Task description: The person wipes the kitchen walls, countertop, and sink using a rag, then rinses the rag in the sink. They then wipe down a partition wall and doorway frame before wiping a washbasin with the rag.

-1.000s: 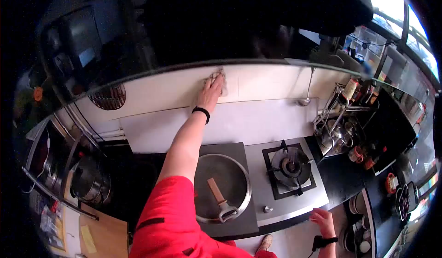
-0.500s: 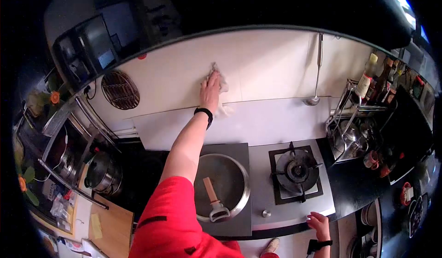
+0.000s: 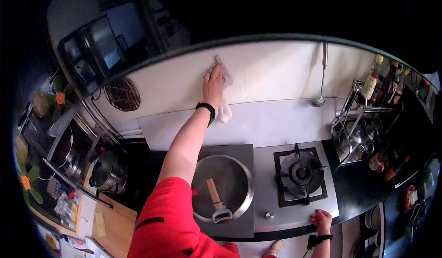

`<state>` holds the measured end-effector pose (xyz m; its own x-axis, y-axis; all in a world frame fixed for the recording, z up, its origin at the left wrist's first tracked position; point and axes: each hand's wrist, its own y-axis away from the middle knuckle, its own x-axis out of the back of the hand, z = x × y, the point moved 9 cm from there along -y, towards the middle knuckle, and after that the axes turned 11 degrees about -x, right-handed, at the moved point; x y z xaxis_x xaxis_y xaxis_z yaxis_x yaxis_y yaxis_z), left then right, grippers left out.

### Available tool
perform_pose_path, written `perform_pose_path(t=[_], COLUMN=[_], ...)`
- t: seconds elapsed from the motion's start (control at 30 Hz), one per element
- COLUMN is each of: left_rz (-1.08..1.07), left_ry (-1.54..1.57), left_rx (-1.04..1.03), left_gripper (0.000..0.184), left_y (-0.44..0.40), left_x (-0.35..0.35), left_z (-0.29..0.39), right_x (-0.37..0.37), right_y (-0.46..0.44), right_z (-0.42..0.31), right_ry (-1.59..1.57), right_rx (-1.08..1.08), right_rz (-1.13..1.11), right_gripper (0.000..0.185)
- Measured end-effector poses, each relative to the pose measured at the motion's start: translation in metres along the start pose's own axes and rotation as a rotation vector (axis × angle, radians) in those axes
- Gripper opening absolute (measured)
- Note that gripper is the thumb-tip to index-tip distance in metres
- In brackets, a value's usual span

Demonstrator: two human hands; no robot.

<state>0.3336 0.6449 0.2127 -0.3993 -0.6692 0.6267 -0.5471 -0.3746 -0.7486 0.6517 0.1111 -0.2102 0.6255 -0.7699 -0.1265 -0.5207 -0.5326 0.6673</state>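
My left hand point(image 3: 213, 86) reaches up to the pale wall point(image 3: 267, 73) behind the stove. Its fingers press a greyish-white cloth point(image 3: 227, 77) against the surface, and part of the cloth hangs below the palm. Low at the right, my right hand point(image 3: 322, 219) hovers by the front edge of the steel stove point(image 3: 262, 184), its fingers curled in and nothing visible in them. Under my left arm is a wide round pan or lid point(image 3: 248, 189) with a silvery rim. On it shows a wooden handle point(image 3: 213, 191) ending in a silvery loop.
A black burner point(image 3: 301, 171) is on the stove's right side. A ladle point(image 3: 317, 102) hangs on the wall, as does a round dark rack point(image 3: 122, 94). A wire rack point(image 3: 352, 138) with bottles point(image 3: 369, 85) stands right, and a pot point(image 3: 108, 170) left. The hood edge point(image 3: 258, 37) crosses above.
The cloth has shifted and bunched under my left hand, with its tail hanging lower. My right hand has curled its spread fingers. The whole view has shifted slightly.
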Motion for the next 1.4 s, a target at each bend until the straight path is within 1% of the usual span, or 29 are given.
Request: perform_pose_path(t=[0.03, 0.07, 0.1, 0.13, 0.2, 0.23, 0.3, 0.33, 0.4, 0.43, 0.5, 0.57, 0.63, 0.7, 0.73, 0.77, 0.8, 0.83, 0.87, 0.97, 1.0, 1.03, 1.1, 1.17, 1.2, 1.23, 1.3, 1.33, 1.4], left_rz=[0.103, -0.030, -0.028, -0.116, -0.157, -0.171, -0.246, -0.250, 0.058, 0.225, 0.378, 0.510, 0.663, 0.783, 0.810, 0.800, 0.742, 0.702, 0.557, 0.146, 0.087, 0.073, -0.054, -0.196, -0.090, -0.036, -0.060, 0.055, 0.300], left_ry=[-0.092, 0.025, 0.025, 0.051, 0.076, 0.110, 0.153, 0.156, 0.773, 0.670, 0.286, 0.113, 0.106, 0.180, 0.229, 0.283, 0.326, -0.216, 0.008, 0.081, 0.117, 0.177, 0.543, 0.284, 0.235, 0.172, 0.058, 0.326, 0.666], left_rx=[-0.058, 0.003, 0.007, 0.042, 0.068, 0.006, -0.053, -0.049, 0.653, 0.572, 0.505, 0.562, 0.680, 0.732, 0.713, 0.649, 0.536, 0.395, 0.311, 0.064, -0.096, -0.146, -0.010, -0.256, -0.340, -0.375, -0.165, 0.090, 0.414], left_gripper=[0.041, 0.045, 0.045, 0.045, 0.044, 0.043, 0.041, 0.041, 0.038, 0.038, 0.042, 0.046, 0.050, 0.055, 0.057, 0.060, 0.062, 0.065, 0.064, 0.046, 0.033, 0.027, 0.025, 0.025, 0.018, 0.016, 0.016, 0.016, 0.022], left_y=[-0.008, -0.020, -0.021, -0.019, -0.004, 0.011, 0.044, 0.048, 0.071, 0.068, 0.057, 0.044, 0.031, 0.008, -0.005, -0.024, -0.043, -0.057, -0.065, -0.084, -0.088, -0.077, -0.058, -0.043, -0.029, -0.019, -0.013, -0.014, -0.015], left_x=[0.008, 0.020, 0.017, 0.006, -0.002, -0.010, -0.030, -0.023, -0.007, 0.000, 0.036, 0.071, 0.106, 0.119, 0.112, 0.085, 0.047, 0.005, -0.013, -0.007, -0.006, -0.014, -0.008, -0.043, -0.048, -0.049, -0.033, -0.023, 0.000], left_z=[0.003, 0.008, 0.008, 0.005, 0.006, 0.010, 0.003, 0.001, -0.052, -0.081, -0.123, -0.170, -0.204, -0.215, -0.210, -0.208, -0.203, -0.178, -0.133, 0.039, 0.075, 0.097, 0.120, 0.125, 0.120, 0.106, 0.066, 0.030, -0.027], right_x=[0.001, 0.004, 0.007, 0.008, 0.003, 0.003, 0.002, 0.003, 0.002, -0.002, 0.001, 0.002, 0.001, 0.000, -0.001, 0.000, 0.001, 0.000, -0.002, -0.004, -0.001, -0.002, -0.001, -0.003, -0.005, -0.006, -0.006, -0.006, -0.003], right_y=[-0.004, -0.010, -0.015, -0.014, -0.016, -0.015, -0.015, -0.015, -0.010, -0.008, -0.008, -0.014, -0.014, -0.011, -0.010, -0.009, -0.008, -0.006, -0.004, -0.002, -0.002, -0.003, -0.001, 0.003, 0.005, 0.007, 0.009, 0.008, -0.002], right_z=[0.004, 0.008, 0.009, 0.007, 0.005, 0.004, 0.005, 0.006, 0.001, 0.001, 0.002, 0.001, -0.001, 0.002, 0.003, 0.002, 0.002, 0.001, -0.001, -0.002, -0.005, -0.005, -0.002, -0.005, -0.006, -0.008, -0.008, -0.007, -0.004], right_ry=[-0.005, -0.019, -0.027, 0.002, 0.036, 0.064, 0.033, 0.000, -0.006, -0.022, -0.034, 0.021, -0.001, -0.020, -0.011, -0.001, -0.005, 0.013, 0.031, 0.017, 0.019, 0.030, 0.041, 0.033, 0.041, 0.037, 0.050, 0.039, 0.022], right_rx=[0.000, -0.001, -0.001, 0.004, 0.017, 0.032, 0.033, 0.033, 0.026, 0.019, 0.031, 0.041, 0.035, 0.017, 0.020, 0.024, 0.025, 0.017, 0.011, 0.005, 0.010, 0.005, -0.005, 0.007, 0.013, 0.010, 0.014, 0.012, 0.016], right_rz=[0.002, 0.004, 0.004, 0.038, 0.063, 0.095, 0.081, 0.071, 0.040, 0.008, 0.024, 0.043, 0.051, 0.051, 0.054, 0.059, 0.064, 0.061, 0.058, 0.048, 0.053, 0.049, 0.051, 0.065, 0.070, 0.070, 0.089, 0.079, 0.082], right_gripper=[0.017, 0.017, 0.016, 0.015, 0.015, 0.015, 0.016, 0.017, 0.017, 0.017, 0.017, 0.017, 0.017, 0.017, 0.017, 0.018, 0.018, 0.018, 0.018, 0.019, 0.019, 0.019, 0.019, 0.019, 0.018, 0.018, 0.018, 0.018, 0.018])
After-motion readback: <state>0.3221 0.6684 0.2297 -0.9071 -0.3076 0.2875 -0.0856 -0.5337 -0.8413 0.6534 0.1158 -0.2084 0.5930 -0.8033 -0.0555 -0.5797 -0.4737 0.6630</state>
